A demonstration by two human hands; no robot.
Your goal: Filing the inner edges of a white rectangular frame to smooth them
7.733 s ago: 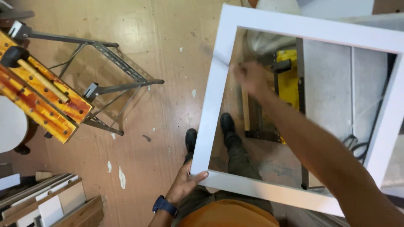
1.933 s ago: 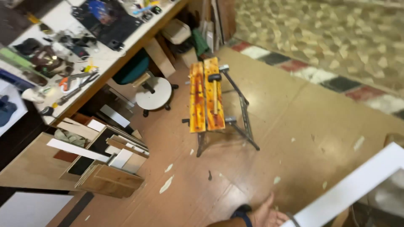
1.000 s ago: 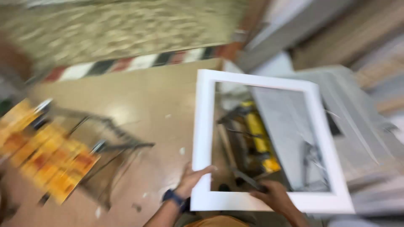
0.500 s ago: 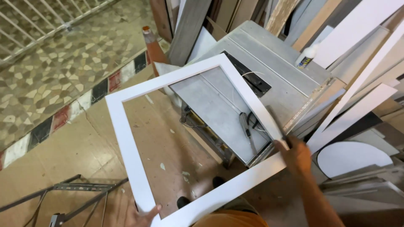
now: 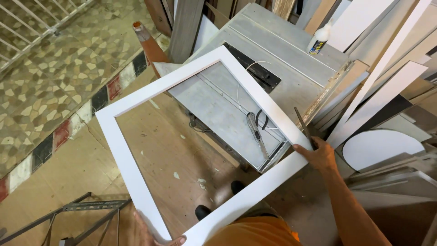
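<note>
I hold a big white frame (image 5: 136, 177) with both hands, and it hangs in the air in front of me, over the floor and over the near part of the grey saw table (image 5: 273, 64). My right hand (image 5: 318, 155) is closed on the right corner of the frame, and a thin dark tool (image 5: 301, 125) stands up from the same hand. My left hand (image 5: 152, 234) grips the near corner at the bottom edge of the view; only part of it shows, with the fingers curled under the frame. On the table, seen through the frame, lies a utility knife (image 5: 256, 132). A glue bottle (image 5: 318, 38) stands on the far side of the table. White boards (image 5: 387, 91) lean at the right.
</note>
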